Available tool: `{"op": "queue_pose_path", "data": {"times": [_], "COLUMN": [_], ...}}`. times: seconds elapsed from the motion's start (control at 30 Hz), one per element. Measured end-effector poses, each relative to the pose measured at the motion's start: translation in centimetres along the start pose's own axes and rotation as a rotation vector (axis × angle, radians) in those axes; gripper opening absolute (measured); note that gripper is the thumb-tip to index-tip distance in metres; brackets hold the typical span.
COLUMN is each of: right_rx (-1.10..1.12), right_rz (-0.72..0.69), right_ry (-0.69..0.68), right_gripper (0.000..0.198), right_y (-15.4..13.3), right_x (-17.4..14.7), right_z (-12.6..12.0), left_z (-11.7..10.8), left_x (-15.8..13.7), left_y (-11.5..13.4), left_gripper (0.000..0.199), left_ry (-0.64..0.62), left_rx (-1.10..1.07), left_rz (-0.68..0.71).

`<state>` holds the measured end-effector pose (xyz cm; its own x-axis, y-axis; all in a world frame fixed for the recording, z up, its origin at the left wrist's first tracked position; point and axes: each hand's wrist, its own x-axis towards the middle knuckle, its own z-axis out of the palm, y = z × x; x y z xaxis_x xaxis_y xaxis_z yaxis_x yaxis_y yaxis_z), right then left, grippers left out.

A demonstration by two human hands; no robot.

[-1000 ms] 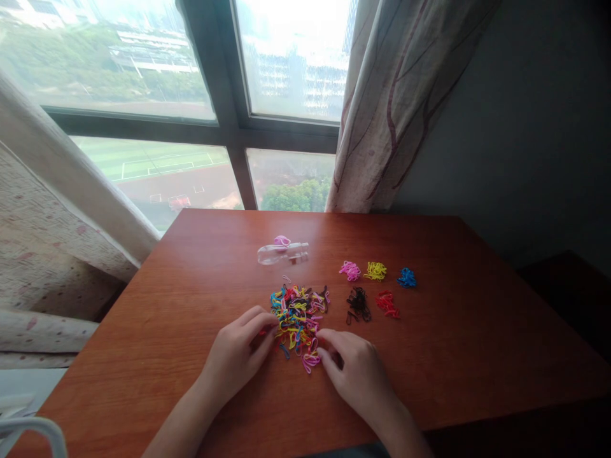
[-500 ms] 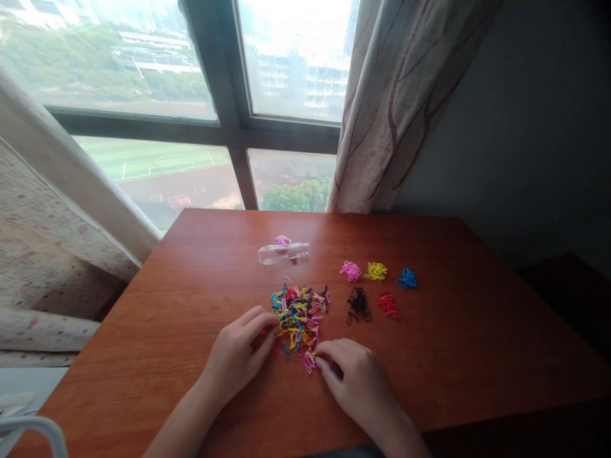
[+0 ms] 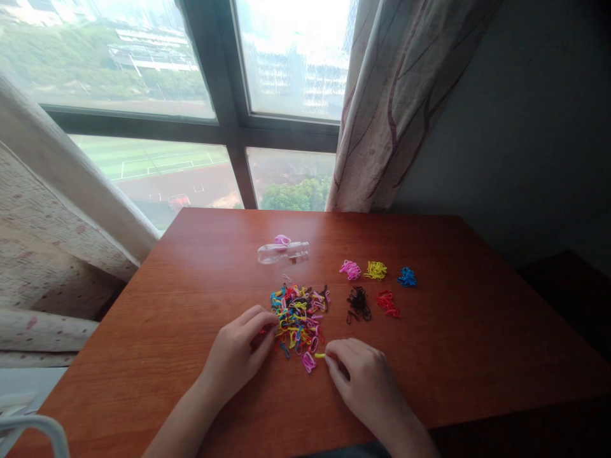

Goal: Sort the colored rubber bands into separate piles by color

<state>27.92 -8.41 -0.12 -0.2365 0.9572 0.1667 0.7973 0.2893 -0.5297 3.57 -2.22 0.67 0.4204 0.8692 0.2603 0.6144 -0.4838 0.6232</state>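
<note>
A heap of small rubber bands (image 3: 298,318) in mixed colours lies on the brown wooden table. My right hand (image 3: 358,369), just right of the heap's lower end, pinches a yellow rubber band (image 3: 320,355) between thumb and forefinger. A pink band (image 3: 309,362) lies on the wood beside it. My left hand (image 3: 243,346) rests against the heap's left edge, with thumb and fingertips drawn together. Some red shows in the gap behind its fingertips; what they hold, if anything, is hidden.
Right of the heap lie sorted piles: pink (image 3: 350,270), yellow (image 3: 376,270), blue (image 3: 407,277), black (image 3: 359,304) and red (image 3: 388,303). Behind the heap is a clear plastic container (image 3: 272,254) with a pink part. A window and curtains (image 3: 377,127) stand beyond the table (image 3: 458,343).
My right hand has drawn slightly right, pulling the yellow band away from the pink bands at the heap's lower end. My left hand has stayed in place.
</note>
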Motion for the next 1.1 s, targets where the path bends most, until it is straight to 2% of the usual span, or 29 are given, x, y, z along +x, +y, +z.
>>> {"op": "queue_pose_path", "data": {"times": [0.13, 0.33, 0.53, 0.83, 0.93, 1.1], "right_rx": [0.038, -0.084, -0.129, -0.106, -0.061, 0.037], "right_rz": [0.037, 0.286, 0.393, 0.403, 0.341, 0.209], "right_ry": [0.107, 0.384, 0.438, 0.53, 0.534, 0.456], "right_gripper": [0.018, 0.021, 0.026, 0.032, 0.032, 0.027], "right_y": [2.2, 7.9, 10.9, 9.9, 8.5, 5.3], "right_x": [-0.7, -1.0, -0.4, -0.1, 0.0, 0.4], "right_z": [-0.9, -3.6, -4.3, -3.8, -3.3, -1.4], "left_z": [0.0, 0.1, 0.2, 0.1, 0.2, 0.2], "left_x": [0.1, 0.2, 0.0, 0.1, 0.0, -0.2], "left_y": [0.1, 0.0, -0.3, -0.1, -0.2, -0.2], "left_gripper": [0.015, 0.015, 0.014, 0.015, 0.015, 0.014], "left_ry": [0.014, 0.02, 0.001, 0.012, 0.01, 0.012], "left_rx": [0.006, 0.013, 0.019, 0.021, 0.014, 0.014], "left_rz": [0.009, 0.021, 0.012, 0.014, 0.012, -0.005]}}
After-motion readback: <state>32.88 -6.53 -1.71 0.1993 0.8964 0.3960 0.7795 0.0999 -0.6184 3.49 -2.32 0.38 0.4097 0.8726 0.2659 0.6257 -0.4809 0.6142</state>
